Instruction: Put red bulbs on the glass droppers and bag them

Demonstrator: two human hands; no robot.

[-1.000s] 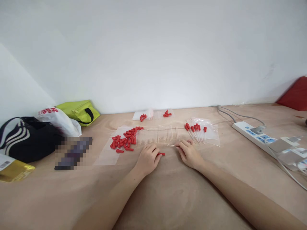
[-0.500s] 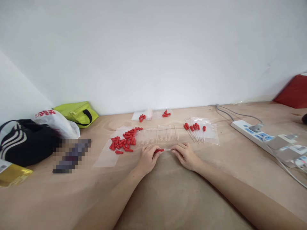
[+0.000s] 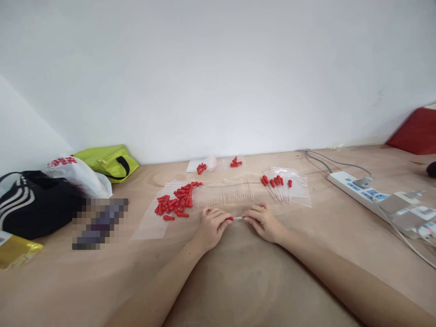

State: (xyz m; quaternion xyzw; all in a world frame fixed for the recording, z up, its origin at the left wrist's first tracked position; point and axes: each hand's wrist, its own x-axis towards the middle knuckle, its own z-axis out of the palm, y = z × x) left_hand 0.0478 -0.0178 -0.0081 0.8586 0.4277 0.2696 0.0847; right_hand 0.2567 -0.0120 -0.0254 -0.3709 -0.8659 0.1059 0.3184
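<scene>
My left hand is closed around a red rubber bulb, whose end shows past the fingertips. From the bulb a thin glass dropper tube runs across to my right hand, which pinches its other part. Beyond my hands lies a row of clear glass tubes. Left of that row, loose red bulbs are heaped on a clear plastic bag. To the right, several droppers with red bulbs rest on another clear bag.
Two small bags with red bulbs lie near the wall. A power strip with plugs and cables stands at the right. A yellow-green pouch, a white plastic bag and a black bag sit at the left.
My left fingers have moved forward along the red bulb, so less of it shows. Bulb and tube sit slightly lower in view; the tube remains between both hands.
</scene>
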